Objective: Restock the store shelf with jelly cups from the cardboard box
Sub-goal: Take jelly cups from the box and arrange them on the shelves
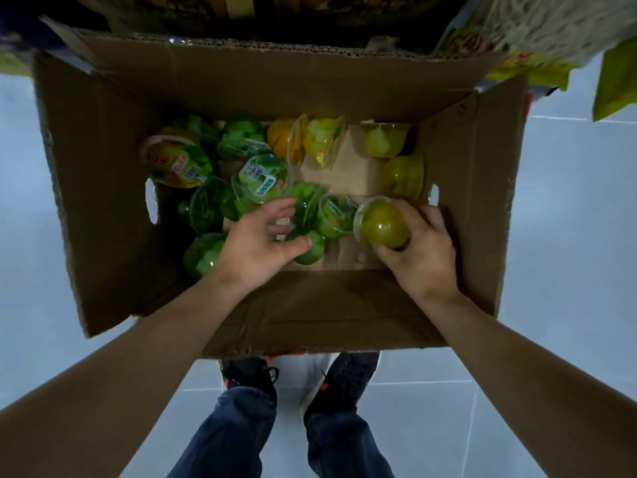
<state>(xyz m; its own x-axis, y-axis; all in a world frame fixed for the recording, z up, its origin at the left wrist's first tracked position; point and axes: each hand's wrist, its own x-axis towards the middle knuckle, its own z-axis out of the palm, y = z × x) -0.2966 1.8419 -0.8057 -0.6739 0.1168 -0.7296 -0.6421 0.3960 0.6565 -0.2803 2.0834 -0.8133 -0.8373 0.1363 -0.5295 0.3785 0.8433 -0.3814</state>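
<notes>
Inside the cardboard box (113, 160), near its front wall, the right hand (422, 251) grips a yellow-green jelly cup (384, 224) while the left hand (262, 239), its grip wide, spreads over green cups (310, 215).

Dim, bluish cast; box (113, 188) interior shadowed; strong wide-angle stretch at edges; top corners blurred; faint glare on cups (262, 177).
</notes>
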